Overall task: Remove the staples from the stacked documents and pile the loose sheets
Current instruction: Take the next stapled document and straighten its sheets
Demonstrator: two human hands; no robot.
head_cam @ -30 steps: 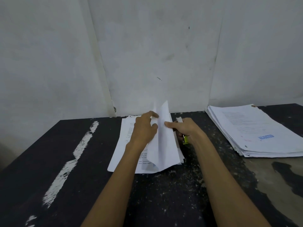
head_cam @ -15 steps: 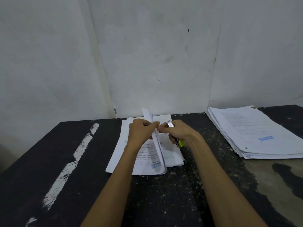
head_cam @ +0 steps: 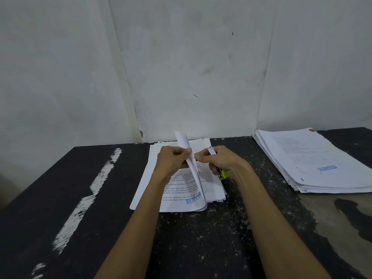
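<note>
Pinched document [head_cam: 182, 140] upright on pile [head_cam: 213, 190] at desk [head_cam: 201, 238] centre with left hand [head_cam: 173, 161], likely baring the staple; curled right hand [head_cam: 223, 161] round remover [head_cam: 223, 175], forefinger at the sheets. Stack [head_cam: 314, 164] well apart, right.

Dim grey-white wall [head_cam: 191, 67] behind a black table [head_cam: 201, 238] (scuffed, white-streaked).
</note>
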